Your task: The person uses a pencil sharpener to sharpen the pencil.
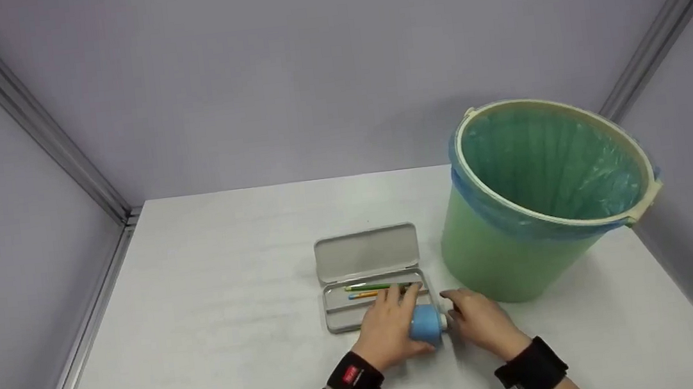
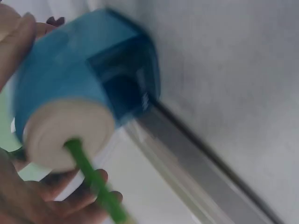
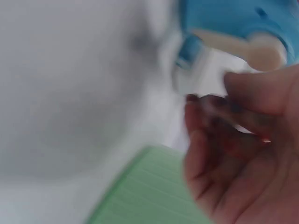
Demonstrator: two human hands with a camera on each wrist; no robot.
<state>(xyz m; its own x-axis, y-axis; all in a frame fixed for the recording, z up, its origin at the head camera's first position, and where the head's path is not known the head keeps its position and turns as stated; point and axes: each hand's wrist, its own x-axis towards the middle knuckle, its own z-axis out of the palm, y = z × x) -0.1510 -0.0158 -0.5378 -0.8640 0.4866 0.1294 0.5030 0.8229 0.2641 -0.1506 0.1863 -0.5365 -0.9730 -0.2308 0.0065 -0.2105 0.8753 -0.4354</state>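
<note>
My left hand grips a blue pencil sharpener at the near right of an open metal pencil case. In the left wrist view, a green pencil sticks out of the sharpener's round cream face, beside a dark see-through shavings window. The right hand has curled fingers at the sharpener's other end, thumb and forefinger around the pale crank handle. In the right wrist view, the cream crank arm runs out from its hub, with fingertips right at the handle's end.
Inside the case lie a green pencil and an orange pencil with a blue end. A large green bin with a bag liner stands close behind the right hand. Grey walls enclose the white table.
</note>
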